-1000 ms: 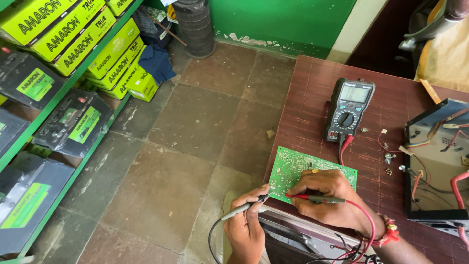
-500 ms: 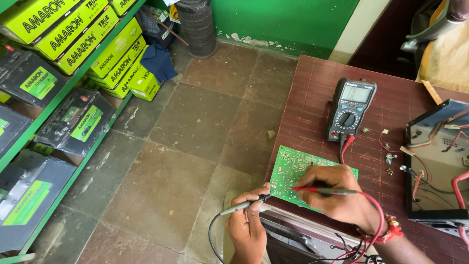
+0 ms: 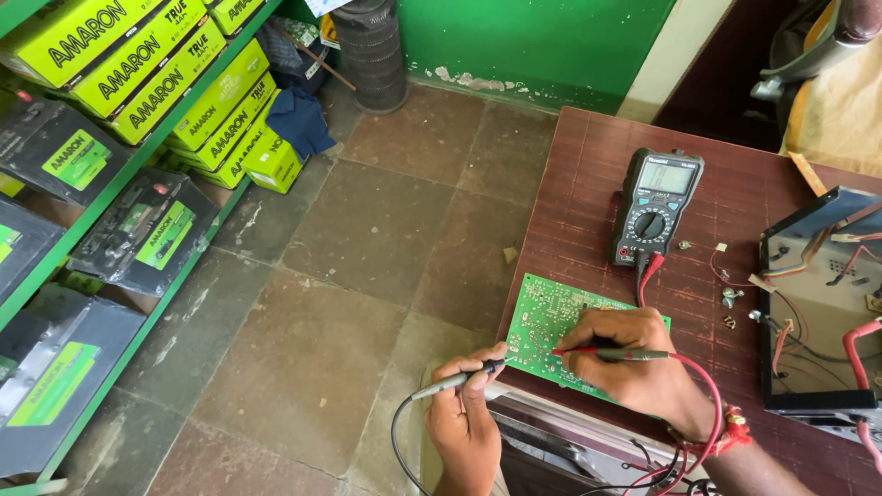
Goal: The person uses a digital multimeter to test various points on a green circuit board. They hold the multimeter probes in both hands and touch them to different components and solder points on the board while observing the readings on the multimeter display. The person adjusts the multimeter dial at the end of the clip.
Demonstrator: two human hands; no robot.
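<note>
A green circuit board (image 3: 542,321) lies near the front left edge of a dark red-brown table (image 3: 588,174). My left hand (image 3: 464,427) holds a black test probe (image 3: 455,378) whose tip touches the board's left edge. My right hand (image 3: 638,372) rests on the board and grips a red test probe (image 3: 606,353) pointing left onto it. Red and black leads run from a black multimeter (image 3: 655,204) that lies flat just beyond the board.
An opened metal device case (image 3: 818,303) with coloured wires sits at the table's right, with small screws (image 3: 730,296) beside it. Green shelving (image 3: 138,156) on the left holds boxes and black batteries. A stack of tyres (image 3: 369,50) stands by the green wall; the floor is stone tile.
My right hand has shifted slightly along the board with the red probe. My left hand has brought the black probe's tip closer to the board's edge.
</note>
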